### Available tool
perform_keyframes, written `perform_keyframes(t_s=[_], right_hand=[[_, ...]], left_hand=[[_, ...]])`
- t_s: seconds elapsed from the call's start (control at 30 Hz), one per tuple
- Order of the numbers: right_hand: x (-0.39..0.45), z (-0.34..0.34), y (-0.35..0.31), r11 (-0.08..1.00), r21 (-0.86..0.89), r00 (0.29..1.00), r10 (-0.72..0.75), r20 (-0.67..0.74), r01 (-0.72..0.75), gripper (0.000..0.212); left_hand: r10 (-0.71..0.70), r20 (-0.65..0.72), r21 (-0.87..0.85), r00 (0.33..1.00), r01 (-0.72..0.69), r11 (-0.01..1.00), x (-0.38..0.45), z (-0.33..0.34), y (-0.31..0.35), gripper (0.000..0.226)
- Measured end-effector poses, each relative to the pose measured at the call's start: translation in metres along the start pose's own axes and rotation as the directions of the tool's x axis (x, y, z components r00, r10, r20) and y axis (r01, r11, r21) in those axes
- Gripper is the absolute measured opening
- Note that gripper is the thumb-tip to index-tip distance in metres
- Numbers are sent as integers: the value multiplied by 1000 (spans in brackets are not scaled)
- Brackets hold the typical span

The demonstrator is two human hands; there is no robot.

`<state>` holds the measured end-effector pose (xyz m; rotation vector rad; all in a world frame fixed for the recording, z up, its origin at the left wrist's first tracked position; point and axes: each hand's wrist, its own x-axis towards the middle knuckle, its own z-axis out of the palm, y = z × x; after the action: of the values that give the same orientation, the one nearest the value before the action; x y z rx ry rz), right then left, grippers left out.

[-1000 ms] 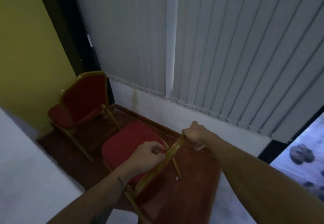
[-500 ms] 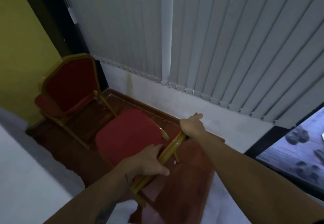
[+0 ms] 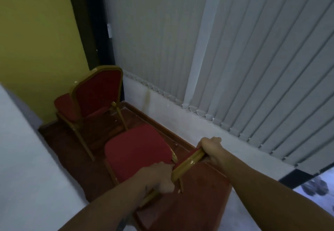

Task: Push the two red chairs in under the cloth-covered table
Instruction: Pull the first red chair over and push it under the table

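While the near red chair (image 3: 137,151) stands just beside the cloth-covered counter (image 3: 23,158), its gold top rail (image 3: 188,163) is clasped by both hands — left hand (image 3: 159,178) nearer, right hand (image 3: 211,149) farther. The counter lies leftward, square to the rail; the far red chair (image 3: 94,96) is left waiting — untouched.

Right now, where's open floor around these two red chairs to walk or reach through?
Open: wood floor between far chair and near chair; strip beside the blinds' wall. Crowded: near chair against the cloth-covered table.
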<state>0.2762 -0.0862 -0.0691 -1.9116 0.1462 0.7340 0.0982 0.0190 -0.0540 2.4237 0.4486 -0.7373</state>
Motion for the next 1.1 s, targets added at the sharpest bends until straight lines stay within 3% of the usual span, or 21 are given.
perform_keyframes(t_s=[0.17,0.33,0.43,0.5,0.57,0.73,1.1], right_hand=[[2,32,-29,996,92,998,-17,68,11,81],[25,49,-47,996,84,989,1,150,-14,97],[46,52,-56,999,35,977,-25,213,18,87],[59,53,-65,999,-4,962,-41,270,43,80],[68,54,-73,997,-53,948,-41,316,61,83],[78,59,-91,981,-156,889,-32,456,115,90],[103,87,-111,957,-224,830,-32,557,187,89]], left_hand=[[-104,-112,-8,988,104,995,-8,-27,-24,51],[-236,-158,-67,959,228,971,6,-37,-29,28],[-297,-155,-108,942,282,953,18,-38,-17,16],[-342,-158,-144,926,321,936,26,-38,-7,20],[-381,-153,-179,912,354,918,32,-39,2,30],[-463,-156,-266,872,415,870,41,-38,14,31],[-561,-128,-325,818,500,803,62,-44,3,58]])
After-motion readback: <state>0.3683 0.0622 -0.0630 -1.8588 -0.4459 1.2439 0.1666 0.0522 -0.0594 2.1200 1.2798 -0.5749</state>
